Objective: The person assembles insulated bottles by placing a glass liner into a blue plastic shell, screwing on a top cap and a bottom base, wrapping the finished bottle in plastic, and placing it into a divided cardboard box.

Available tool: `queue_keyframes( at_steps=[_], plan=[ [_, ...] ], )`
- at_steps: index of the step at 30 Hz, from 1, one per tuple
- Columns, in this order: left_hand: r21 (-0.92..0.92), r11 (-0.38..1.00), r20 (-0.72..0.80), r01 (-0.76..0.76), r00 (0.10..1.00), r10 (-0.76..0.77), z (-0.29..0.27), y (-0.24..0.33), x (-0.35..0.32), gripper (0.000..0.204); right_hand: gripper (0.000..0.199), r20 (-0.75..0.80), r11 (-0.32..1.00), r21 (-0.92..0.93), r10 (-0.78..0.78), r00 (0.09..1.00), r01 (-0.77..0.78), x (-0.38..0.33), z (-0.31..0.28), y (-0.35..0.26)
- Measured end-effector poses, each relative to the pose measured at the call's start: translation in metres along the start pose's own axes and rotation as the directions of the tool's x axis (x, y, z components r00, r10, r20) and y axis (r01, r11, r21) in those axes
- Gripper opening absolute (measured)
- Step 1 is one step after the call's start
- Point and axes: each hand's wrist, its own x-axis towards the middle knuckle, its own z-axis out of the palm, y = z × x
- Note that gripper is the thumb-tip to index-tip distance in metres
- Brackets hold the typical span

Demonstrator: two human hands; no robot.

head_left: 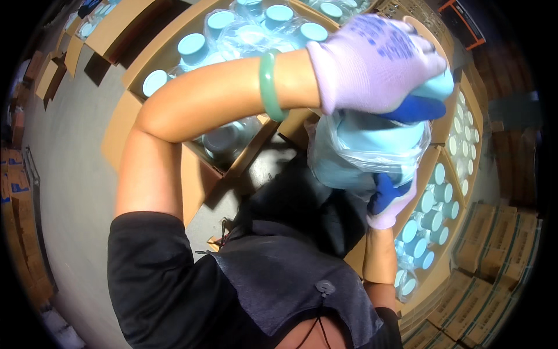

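- Your left hand (378, 64), in a lilac glove with a blue palm, is closed over the top of a pale blue bottle (372, 145) wrapped in a clear plastic bag (343, 136). The fingers curl down over the cap end.
- Your right hand (390, 200), gloved the same way, is closed on the bottle from underneath, fingers wrapped up around its lower end.
- So the bottle sits clamped between your two hands, one above and one below. Its long axis runs roughly from the upper hand down to the lower one, tilted a little toward your chest.
- Both hands touch it, so neither is nearer. The left forearm crosses your body from the left to reach it, and a green bangle (268, 86) sits on that wrist.
- The bag hangs loose around the bottle's middle, bunched on the side toward you. I cannot tell whether its mouth is open or tied.
- Just behind the left arm stands an open cardboard box (125, 113) holding bagged bottles with pale blue caps (192, 45).
- Just right of the hands another open box (427, 279) holds rows of the same bottles standing upright.
- Further right and below are stacked closed cartons (494, 291), with the grey floor (70, 174) on your left.
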Motion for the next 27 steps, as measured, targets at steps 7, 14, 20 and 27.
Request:
queue_keyframes(
  at_steps=[7,14,20,27],
  plan=[
    [-0.108,0.907,-0.279,-0.408,0.888,0.366,-0.108,-0.080,-0.026,0.049,0.051,0.260,0.852,0.515,-0.055,0.964,-0.091,0.064,0.067,-0.037],
    [0.106,0.988,-0.119,0.116,0.988,-0.103,-0.112,-0.120,-0.121,0.057,0.052,0.635,0.928,0.307,-0.033,0.772,-0.212,0.105,0.218,0.045],
    [0.043,0.965,-0.007,0.257,0.966,-0.257,-0.060,-0.121,-0.207,0.064,0.051,0.801,0.983,0.166,-0.088,0.593,-0.079,0.119,0.254,0.090],
    [-0.168,0.927,0.298,0.336,0.913,-0.277,0.032,-0.111,-0.267,0.053,0.038,0.912,0.688,-0.332,0.058,0.406,0.646,0.134,0.267,0.166]
  ],
)
